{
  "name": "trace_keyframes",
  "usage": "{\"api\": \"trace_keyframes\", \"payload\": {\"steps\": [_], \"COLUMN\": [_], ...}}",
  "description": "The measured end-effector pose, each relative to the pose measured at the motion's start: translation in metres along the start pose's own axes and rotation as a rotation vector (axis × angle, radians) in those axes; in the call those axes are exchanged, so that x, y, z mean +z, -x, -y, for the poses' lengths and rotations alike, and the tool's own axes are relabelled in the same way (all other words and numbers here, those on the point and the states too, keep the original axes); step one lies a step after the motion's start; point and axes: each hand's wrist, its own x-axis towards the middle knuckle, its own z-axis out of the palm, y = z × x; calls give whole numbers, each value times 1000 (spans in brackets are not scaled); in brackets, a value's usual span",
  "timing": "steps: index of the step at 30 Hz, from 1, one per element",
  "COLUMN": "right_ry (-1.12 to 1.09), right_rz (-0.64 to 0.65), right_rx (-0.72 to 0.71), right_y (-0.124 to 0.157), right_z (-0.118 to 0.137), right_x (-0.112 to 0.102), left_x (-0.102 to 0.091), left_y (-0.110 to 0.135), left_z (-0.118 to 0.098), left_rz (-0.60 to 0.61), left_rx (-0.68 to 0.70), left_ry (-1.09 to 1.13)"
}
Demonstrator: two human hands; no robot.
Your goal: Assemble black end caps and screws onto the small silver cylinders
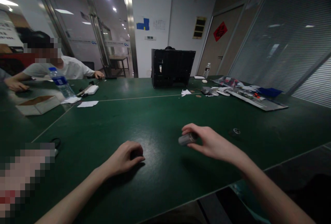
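A: Head view: what does my right hand hold?

B: One small grey cylinder, pinched at the fingertips just above the green tabletop, lifted clear to handle.

A: And my left hand?

B: Curled loosely, resting there, holding nothing I can see. One black case, two water bottles.

Whatever the left hand curls over is hidden under its fingers. The right hand covers one end of a small grey cylinder, too blurred to identify. Both forearms are cut off by the bottom edge.
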Motion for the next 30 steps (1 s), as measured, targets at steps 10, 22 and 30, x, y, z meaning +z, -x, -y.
{"api": "trace_keyframes", "payload": {"steps": [10,22,30], "right_ry": [-98,-449,-437], "right_rz": [275,160,192], "right_rx": [-340,-262,-255], "right_y": [-69,-72,-71], "right_z": [37,23,29], "right_x": [81,127,123], "left_x": [-2,-1,-4], "left_y": [2,2,3], "left_z": [-1,1,-4], "left_rz": [6,6,-3], "left_rx": [33,38,58], "left_ry": [19,-12,-7]}}
